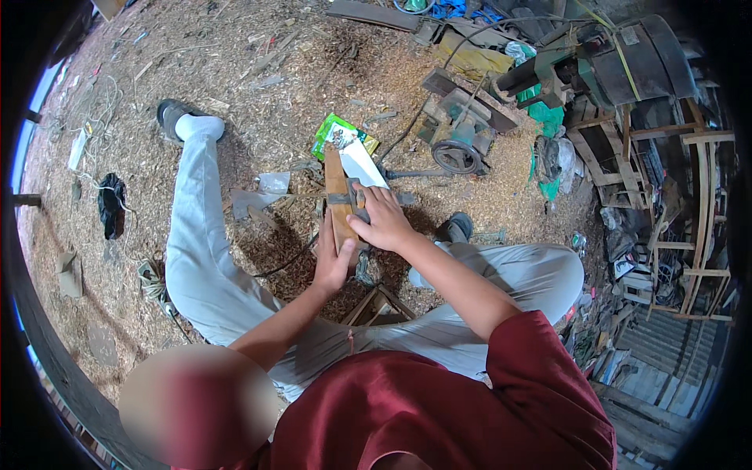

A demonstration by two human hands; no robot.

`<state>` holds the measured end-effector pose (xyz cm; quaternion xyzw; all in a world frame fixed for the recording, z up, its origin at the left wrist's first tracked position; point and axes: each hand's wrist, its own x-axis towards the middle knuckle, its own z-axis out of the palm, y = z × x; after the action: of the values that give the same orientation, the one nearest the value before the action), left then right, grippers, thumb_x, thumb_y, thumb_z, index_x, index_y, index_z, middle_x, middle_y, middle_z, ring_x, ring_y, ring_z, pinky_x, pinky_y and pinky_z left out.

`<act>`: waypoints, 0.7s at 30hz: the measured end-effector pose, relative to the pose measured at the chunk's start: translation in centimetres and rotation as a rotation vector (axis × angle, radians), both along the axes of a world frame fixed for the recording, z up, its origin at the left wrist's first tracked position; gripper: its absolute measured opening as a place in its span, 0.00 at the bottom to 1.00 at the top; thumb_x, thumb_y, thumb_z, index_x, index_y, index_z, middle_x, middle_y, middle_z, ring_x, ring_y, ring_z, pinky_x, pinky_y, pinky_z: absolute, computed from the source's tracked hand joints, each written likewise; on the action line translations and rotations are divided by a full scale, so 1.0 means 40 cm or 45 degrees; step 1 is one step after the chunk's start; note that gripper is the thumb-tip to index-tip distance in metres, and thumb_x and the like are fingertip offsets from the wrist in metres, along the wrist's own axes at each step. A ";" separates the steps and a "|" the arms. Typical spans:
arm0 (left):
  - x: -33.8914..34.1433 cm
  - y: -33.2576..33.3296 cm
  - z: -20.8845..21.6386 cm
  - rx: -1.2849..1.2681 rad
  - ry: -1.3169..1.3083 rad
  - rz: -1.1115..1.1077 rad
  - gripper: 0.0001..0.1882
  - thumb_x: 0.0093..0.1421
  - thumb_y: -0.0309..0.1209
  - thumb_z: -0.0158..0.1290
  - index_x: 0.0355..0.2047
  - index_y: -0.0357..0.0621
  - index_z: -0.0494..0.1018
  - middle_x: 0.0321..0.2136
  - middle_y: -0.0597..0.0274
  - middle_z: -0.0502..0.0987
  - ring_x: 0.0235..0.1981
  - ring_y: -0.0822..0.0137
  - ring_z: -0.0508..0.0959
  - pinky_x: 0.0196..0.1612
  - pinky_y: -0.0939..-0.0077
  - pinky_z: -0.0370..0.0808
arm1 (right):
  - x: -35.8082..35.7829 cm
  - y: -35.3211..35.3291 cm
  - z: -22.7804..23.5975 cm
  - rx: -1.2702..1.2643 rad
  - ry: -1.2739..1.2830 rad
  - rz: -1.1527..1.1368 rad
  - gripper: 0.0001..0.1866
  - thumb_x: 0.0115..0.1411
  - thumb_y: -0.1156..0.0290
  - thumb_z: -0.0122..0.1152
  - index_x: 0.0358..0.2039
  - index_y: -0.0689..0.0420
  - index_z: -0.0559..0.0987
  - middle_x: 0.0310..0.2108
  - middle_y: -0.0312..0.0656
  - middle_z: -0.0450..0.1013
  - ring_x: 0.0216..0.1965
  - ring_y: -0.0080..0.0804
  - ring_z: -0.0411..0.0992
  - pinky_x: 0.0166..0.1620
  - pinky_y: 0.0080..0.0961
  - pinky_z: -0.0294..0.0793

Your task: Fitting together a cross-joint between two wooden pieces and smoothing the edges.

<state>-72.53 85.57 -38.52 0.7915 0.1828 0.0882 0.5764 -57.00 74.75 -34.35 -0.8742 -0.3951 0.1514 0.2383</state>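
Note:
Between my knees, a short brown wooden piece (335,176) points away from me. My left hand (334,262) holds its near end, the thumb on top and the fingers along the left side. My right hand (384,221) grips a dark block-shaped tool (354,196) pressed against the wood's right side; a dark band crosses the wood there. The palm hides most of this tool, so its kind cannot be made out. A white tapered flat piece (363,166) lies just beyond, beside a green and yellow packet (335,129).
Wood shavings cover the ground (266,102). Ahead to the right stands a machine with a round handwheel (457,157), near a large dark motor-like drum (638,59). Wooden frames (701,219) are stacked at right. A black bag (112,205) and cords (153,282) lie at left.

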 end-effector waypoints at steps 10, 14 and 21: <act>-0.026 0.041 -0.107 -1.621 0.210 -0.014 0.40 0.75 0.52 0.45 0.77 0.47 0.45 0.68 0.51 0.66 0.66 0.58 0.71 0.67 0.59 0.70 | -0.091 -0.020 0.014 -0.119 0.163 0.045 0.46 0.60 0.51 0.65 0.70 0.65 0.60 0.64 0.60 0.62 0.69 0.59 0.56 0.71 0.53 0.53; 0.009 0.021 -0.059 -1.373 0.096 -0.005 0.34 0.74 0.45 0.48 0.73 0.45 0.54 0.61 0.57 0.71 0.60 0.65 0.75 0.61 0.66 0.74 | -0.085 -0.054 0.007 0.031 0.039 -0.025 0.43 0.62 0.50 0.64 0.69 0.65 0.62 0.63 0.59 0.62 0.68 0.60 0.57 0.71 0.52 0.53; 0.062 -0.006 -0.085 -1.326 0.164 -0.049 0.45 0.73 0.44 0.52 0.78 0.42 0.40 0.67 0.51 0.65 0.65 0.61 0.71 0.63 0.65 0.71 | -0.091 -0.069 -0.017 0.101 0.013 -0.318 0.32 0.68 0.54 0.58 0.64 0.63 0.67 0.58 0.58 0.66 0.62 0.60 0.61 0.70 0.56 0.51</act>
<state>-70.05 85.33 -41.93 0.4072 0.2229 -0.0739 0.8826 -60.63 71.98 -35.02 -0.9057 -0.2877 0.1092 0.2916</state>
